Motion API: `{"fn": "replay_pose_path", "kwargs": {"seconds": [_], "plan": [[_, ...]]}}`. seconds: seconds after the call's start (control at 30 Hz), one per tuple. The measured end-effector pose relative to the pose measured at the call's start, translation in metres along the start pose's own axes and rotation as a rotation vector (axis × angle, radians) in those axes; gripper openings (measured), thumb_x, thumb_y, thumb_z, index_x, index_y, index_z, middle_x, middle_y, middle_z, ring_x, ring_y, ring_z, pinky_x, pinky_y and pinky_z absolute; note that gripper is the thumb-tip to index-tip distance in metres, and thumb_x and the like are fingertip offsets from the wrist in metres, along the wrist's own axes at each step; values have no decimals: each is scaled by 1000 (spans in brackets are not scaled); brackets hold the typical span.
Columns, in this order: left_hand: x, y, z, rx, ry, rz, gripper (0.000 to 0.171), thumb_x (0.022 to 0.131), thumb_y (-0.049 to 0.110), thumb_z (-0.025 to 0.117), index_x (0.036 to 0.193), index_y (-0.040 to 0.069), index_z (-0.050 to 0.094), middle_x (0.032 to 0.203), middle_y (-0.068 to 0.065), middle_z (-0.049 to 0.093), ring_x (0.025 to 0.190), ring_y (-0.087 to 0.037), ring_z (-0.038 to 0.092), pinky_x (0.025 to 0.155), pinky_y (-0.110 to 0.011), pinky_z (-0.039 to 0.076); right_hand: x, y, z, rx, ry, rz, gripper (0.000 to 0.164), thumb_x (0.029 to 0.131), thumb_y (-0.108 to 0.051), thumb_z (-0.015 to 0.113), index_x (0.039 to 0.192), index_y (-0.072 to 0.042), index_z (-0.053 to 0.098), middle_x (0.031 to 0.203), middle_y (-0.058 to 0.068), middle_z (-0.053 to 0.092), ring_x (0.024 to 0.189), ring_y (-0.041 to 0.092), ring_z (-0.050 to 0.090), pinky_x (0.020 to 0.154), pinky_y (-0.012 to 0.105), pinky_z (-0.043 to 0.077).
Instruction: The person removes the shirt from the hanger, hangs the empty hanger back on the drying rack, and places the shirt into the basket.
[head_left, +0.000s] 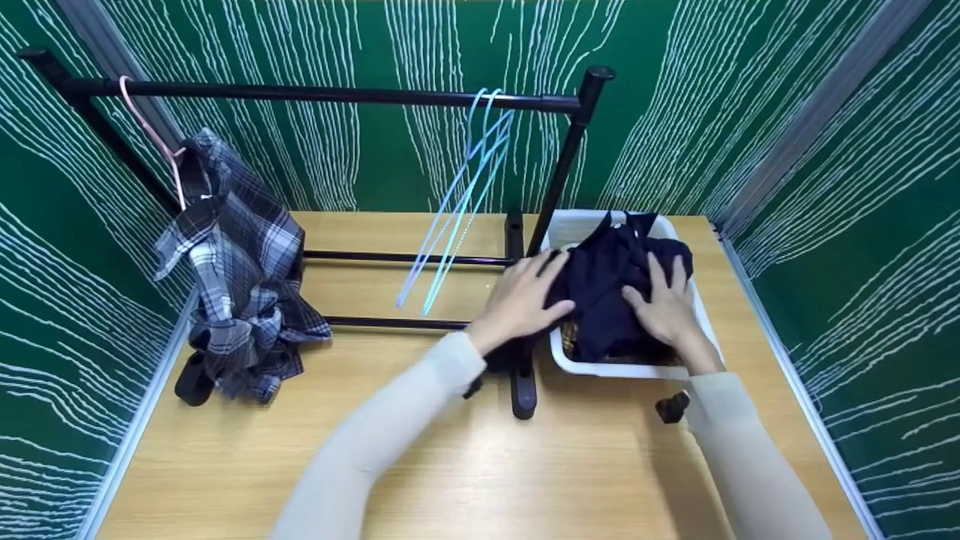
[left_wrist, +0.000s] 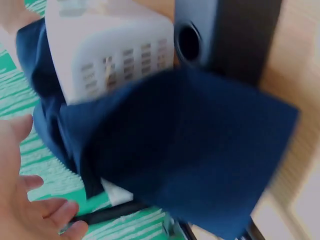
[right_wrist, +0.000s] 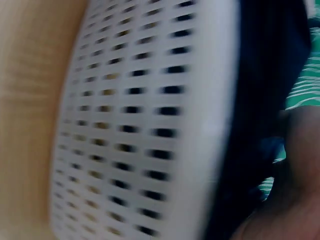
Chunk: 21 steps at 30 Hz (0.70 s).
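A navy garment (head_left: pixel 611 281) lies heaped in a white basket (head_left: pixel 600 368), bunched above its rim. My left hand (head_left: pixel 523 296), fingers spread, is at the basket's left side by the garment's edge. In the left wrist view, a loose flap of the navy cloth (left_wrist: pixel 190 150) hangs over the basket's outside, with my left fingers (left_wrist: pixel 62 210) apart from it. My right hand (head_left: pixel 664 304) is over the garment's right part with its fingers spread. The right wrist view is blurred, with the slotted basket wall (right_wrist: pixel 135 115) filling much of it.
A black clothes rack (head_left: pixel 337 93) stands left of the basket, its foot (head_left: pixel 523 390) close by. Blue and purple hangers (head_left: pixel 457 210) hang near its right end. On the left, a plaid shirt (head_left: pixel 247 262) hangs from a pink hanger (head_left: pixel 150 131). Green walls surround the wooden table (head_left: pixel 480 465).
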<state>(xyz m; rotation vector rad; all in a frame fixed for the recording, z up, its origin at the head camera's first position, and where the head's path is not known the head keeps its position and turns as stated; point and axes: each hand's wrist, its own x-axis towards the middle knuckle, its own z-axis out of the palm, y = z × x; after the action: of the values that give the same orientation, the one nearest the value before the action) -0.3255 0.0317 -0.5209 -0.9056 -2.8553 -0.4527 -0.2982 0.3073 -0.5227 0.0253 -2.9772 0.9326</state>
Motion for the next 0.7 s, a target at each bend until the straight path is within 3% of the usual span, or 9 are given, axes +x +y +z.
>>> {"fn": "replay_pose_path", "kwargs": {"seconds": [0.17,0.27,0.33,0.5,0.6,0.7], "plan": [[-24,-18,-11,-97,67,10,87,97,59,69,167,22,34,159,-8,49,141,-32,49,116,-49,42,-14,-31,-18,-8,117,-168,72,104,-28,64,165,-6,33,171,36,6,153,66,1,120,79,4],[-38,-24,-13,-187,41,6,95,91,57,78,166,18,34,150,-11,55,137,-33,53,115,-48,43,-21,-52,-20,-18,147,-294,66,99,-22,71,159,-8,46,169,34,21,154,63,9,121,78,9],[-47,-26,-12,-240,-10,3,101,88,55,82,166,16,32,150,-14,56,137,-34,53,115,-48,44,-25,-63,-18,-28,151,-362,67,96,-19,77,156,-10,51,168,32,26,154,61,14,120,79,12],[-61,-34,2,-265,-129,2,111,84,49,88,167,10,25,162,-18,48,147,-35,48,123,-48,36,-30,-84,1,-99,99,-514,74,87,-17,87,154,-12,55,168,28,31,154,58,20,120,79,16],[-65,-40,16,-275,-126,-5,112,82,42,91,166,8,25,161,-19,49,143,-35,52,121,-49,35,-29,-90,18,-179,64,-571,76,84,-18,89,152,-13,57,166,27,35,154,57,24,118,79,19],[-69,-42,27,-279,-101,-42,106,83,35,90,165,10,29,156,-18,54,136,-38,56,113,-50,43,-27,-89,33,-259,58,-582,75,80,-15,90,149,-14,60,164,27,40,151,58,30,116,81,23]]}}
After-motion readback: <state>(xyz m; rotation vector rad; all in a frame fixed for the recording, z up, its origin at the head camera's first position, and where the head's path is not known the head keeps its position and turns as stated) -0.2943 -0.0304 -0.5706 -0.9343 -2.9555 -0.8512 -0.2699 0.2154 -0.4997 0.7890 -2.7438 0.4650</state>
